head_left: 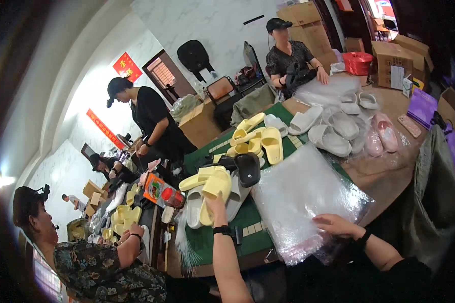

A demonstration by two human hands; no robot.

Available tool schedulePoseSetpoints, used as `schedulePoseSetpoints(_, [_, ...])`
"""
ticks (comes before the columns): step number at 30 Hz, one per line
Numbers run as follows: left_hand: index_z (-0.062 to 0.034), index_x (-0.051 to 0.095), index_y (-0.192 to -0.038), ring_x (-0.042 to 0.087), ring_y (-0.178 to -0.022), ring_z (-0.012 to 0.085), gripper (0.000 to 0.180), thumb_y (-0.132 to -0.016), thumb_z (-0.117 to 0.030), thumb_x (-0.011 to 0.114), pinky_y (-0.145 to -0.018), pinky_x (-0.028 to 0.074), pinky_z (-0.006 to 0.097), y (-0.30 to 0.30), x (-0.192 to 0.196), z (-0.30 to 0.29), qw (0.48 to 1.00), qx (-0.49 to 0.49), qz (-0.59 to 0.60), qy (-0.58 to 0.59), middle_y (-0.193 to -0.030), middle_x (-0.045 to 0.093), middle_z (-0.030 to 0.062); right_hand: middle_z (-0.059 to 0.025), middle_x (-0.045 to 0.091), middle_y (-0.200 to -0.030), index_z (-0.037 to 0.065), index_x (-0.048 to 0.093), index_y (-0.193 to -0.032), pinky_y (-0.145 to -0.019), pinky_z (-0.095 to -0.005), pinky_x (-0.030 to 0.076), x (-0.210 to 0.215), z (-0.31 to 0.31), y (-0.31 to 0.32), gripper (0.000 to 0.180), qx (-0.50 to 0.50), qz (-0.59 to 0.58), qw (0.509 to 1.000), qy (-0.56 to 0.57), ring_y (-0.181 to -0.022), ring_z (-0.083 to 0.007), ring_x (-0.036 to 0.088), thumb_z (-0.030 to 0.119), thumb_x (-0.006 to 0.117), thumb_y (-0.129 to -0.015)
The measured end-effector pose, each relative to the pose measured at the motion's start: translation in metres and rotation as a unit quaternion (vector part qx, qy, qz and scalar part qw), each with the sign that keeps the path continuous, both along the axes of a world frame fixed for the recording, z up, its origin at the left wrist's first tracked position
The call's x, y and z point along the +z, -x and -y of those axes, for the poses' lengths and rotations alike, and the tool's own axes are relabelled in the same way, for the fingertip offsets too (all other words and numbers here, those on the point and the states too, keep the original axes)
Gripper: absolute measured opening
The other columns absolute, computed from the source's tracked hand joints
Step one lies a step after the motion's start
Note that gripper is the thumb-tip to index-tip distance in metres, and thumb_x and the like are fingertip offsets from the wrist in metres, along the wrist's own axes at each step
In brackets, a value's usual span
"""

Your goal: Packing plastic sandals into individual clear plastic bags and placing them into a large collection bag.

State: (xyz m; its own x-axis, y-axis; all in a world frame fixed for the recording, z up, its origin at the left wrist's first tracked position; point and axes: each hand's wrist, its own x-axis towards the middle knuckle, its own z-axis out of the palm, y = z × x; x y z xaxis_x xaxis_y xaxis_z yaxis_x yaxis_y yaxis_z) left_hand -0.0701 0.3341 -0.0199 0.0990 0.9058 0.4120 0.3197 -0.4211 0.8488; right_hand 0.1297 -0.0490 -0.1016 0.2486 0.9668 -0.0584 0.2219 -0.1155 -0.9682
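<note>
My left hand (216,206) is closed on a yellow slide sandal (217,184), above grey slides (193,207) on the green table mat (207,247). Another yellow slide (196,178) lies just beyond it. A black slide (248,169) leans beside the grey ones. On my right, a stack of clear plastic bags (301,194) covers the table's near edge. My right hand (333,225) rests on the bags with its fingers stretched out; their tips lie against the shiny film. More yellow slides (272,145) are heaped farther back.
Grey slides (329,140) and pink slides (387,132), some in clear film, lie at the right. Across the table a person (290,58) handles something dark. At the left, a person in a floral shirt (106,262) works by more slides. An open carton (392,63) stands far right.
</note>
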Motion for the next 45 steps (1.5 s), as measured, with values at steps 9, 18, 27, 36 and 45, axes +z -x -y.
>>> schedulePoseSetpoints(9, [0.0065,0.055,-0.101,0.058,-0.080,0.0173,0.021,-0.089,-0.011,0.054,-0.068,0.045,0.029,-0.040,0.048,0.086,0.962,-0.008,0.219,0.164,-0.092,0.060,0.0095,-0.0106,0.054,-0.121,0.004,0.050,-0.123,-0.096,-0.0310,0.040,0.001,0.006,-0.004,0.041,0.022,-0.047,0.999,-0.007,-0.112,-0.0184,0.051,0.025,0.058,-0.089])
schedulePoseSetpoints(18, [0.0005,0.045,-0.118,0.055,-0.097,0.0173,0.030,-0.089,-0.003,0.050,-0.086,0.045,0.029,-0.056,0.122,0.223,0.891,-0.285,0.317,0.158,-0.111,0.054,0.0090,-0.0085,0.053,-0.121,0.005,0.052,-0.122,-0.096,-0.0319,0.040,-0.009,0.009,-0.007,0.036,0.013,-0.067,0.997,-0.027,-0.111,-0.0189,0.051,0.019,0.058,-0.089])
schedulePoseSetpoints(27, [-0.0005,0.040,-0.120,0.051,-0.105,0.0199,0.041,-0.085,-0.012,0.057,-0.090,0.041,0.032,-0.112,0.051,0.232,0.795,-0.482,0.133,0.343,-0.113,0.052,0.0100,-0.0073,0.058,-0.112,0.005,0.052,-0.119,-0.083,-0.0286,0.048,0.010,0.008,-0.003,0.032,0.068,-0.164,0.983,0.037,-0.097,-0.0148,0.056,0.014,0.058,-0.088])
schedulePoseSetpoints(36, [-0.0030,0.053,-0.107,0.051,-0.104,0.0296,0.026,-0.087,-0.020,0.052,-0.089,0.042,0.038,-0.056,-0.037,0.311,0.849,-0.487,-0.202,-0.044,-0.103,0.055,0.0140,-0.0117,0.054,-0.121,0.003,0.045,-0.126,-0.093,-0.0305,0.042,-0.016,0.029,-0.012,0.047,-0.005,-0.116,0.991,-0.067,-0.110,-0.0181,0.052,0.012,0.062,-0.083])
schedulePoseSetpoints(45, [-0.0044,0.048,-0.124,0.033,-0.128,0.0293,0.055,-0.075,-0.023,0.062,-0.098,0.033,0.040,-0.012,-0.082,0.332,0.830,-0.343,-0.394,-0.197,-0.143,0.028,0.0176,-0.0136,0.060,-0.100,0.007,0.057,-0.117,-0.086,-0.0357,0.044,0.118,0.019,-0.004,0.040,-0.037,0.234,0.971,-0.011,-0.099,-0.0291,0.055,0.019,0.066,-0.080])
